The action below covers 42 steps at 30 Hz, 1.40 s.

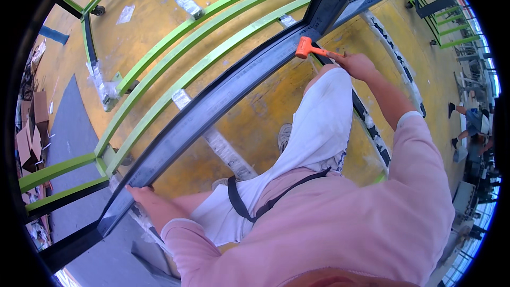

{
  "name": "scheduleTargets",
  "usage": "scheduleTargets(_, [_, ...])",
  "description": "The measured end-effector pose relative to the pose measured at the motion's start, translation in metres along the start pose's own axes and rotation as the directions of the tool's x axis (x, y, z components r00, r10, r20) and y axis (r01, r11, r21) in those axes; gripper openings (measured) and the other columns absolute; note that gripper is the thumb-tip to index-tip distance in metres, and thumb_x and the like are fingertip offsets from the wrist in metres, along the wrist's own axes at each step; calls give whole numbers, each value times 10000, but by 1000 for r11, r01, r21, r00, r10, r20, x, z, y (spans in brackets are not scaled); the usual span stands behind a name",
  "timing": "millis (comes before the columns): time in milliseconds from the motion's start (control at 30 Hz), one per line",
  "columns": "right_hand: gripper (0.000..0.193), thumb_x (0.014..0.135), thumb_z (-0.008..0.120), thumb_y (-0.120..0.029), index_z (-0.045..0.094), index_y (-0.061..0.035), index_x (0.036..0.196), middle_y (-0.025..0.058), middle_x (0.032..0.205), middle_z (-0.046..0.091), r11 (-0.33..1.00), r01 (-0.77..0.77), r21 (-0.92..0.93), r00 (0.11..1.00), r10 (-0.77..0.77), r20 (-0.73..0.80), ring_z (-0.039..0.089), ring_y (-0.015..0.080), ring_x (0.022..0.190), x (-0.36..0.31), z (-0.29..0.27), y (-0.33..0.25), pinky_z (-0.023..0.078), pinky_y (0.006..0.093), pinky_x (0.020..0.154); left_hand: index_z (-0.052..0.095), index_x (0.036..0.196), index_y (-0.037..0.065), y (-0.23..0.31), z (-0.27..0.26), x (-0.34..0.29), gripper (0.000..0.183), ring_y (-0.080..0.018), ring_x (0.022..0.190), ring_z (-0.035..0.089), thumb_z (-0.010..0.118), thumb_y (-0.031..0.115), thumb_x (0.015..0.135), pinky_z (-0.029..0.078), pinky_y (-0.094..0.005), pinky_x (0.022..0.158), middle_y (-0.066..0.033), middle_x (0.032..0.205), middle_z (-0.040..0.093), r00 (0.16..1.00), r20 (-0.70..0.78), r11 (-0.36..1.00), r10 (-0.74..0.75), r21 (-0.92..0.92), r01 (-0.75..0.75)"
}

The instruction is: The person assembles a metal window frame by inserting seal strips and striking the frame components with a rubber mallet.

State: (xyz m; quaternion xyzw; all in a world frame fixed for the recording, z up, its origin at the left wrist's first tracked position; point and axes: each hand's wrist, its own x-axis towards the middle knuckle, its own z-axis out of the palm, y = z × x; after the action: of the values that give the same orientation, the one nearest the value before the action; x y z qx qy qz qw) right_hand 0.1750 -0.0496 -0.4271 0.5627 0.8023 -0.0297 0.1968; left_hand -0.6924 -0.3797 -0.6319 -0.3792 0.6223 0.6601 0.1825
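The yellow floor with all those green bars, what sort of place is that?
Probably a workshop or factory: there are green metal bars across the yellow floor, a long dark beam, and an orange mallet in the right hand.

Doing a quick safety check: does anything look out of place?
Yes: a pale scrap lies loose on the yellow floor, upper left, and cardboard at far left sits in a messy heap.

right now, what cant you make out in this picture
In the head view:
Handle end of the mallet: hidden by the right hand.
Dark frame, far end: cut off by the upper edge.
Left shoe: mostly hidden by the shorts.
Distant person: too small and warped.
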Motion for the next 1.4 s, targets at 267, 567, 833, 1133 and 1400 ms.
scheduleTargets(267, [534,1040,418,-228,359,-396,1543,156,923,693,999,-40,4,999,40,-11,704,355,830,7,24,73,550,476,708,646,1281,86,-23,25,-63,649,-299,1090,648,662,605,892,513,-485,979,-78,1282,664,990,-86,984,113,146,-99])
scheduleTargets(567, [502,1058,468,-313,377,-384,1546,201,897,678,998,-61,-13,998,61,4,679,397,810,5,21,74,534,492,719,576,1410,93,-25,15,-31,690,-280,1282,563,573,603,944,377,-460,1124,-81,1418,597,994,37,990,107,89,-110])
scheduleTargets(833, [524,1055,437,-273,341,-401,1554,183,1003,694,1000,-14,9,1000,14,24,686,390,894,27,-28,9,541,483,773,583,1393,73,-30,22,-58,670,-309,1287,568,554,589,968,373,-520,1135,-88,1422,599,989,18,984,144,108,-145])
scheduleTargets(1133, [518,1060,415,-264,332,-274,1572,214,1030,708,989,-128,-80,991,131,32,699,384,940,106,-23,-14,553,498,801,604,1314,5,-31,22,-68,644,-318,1117,660,651,530,946,529,-496,1006,-127,1314,651,984,39,980,175,87,-178])
scheduleTargets(1400, [517,1068,414,-345,309,-346,1575,208,941,697,997,-83,-5,996,82,-44,688,411,870,104,-4,-14,536,532,764,612,1299,35,-25,18,-47,607,-297,1070,668,704,504,923,563,-461,937,-109,1310,649,992,11,992,124,18,-124])
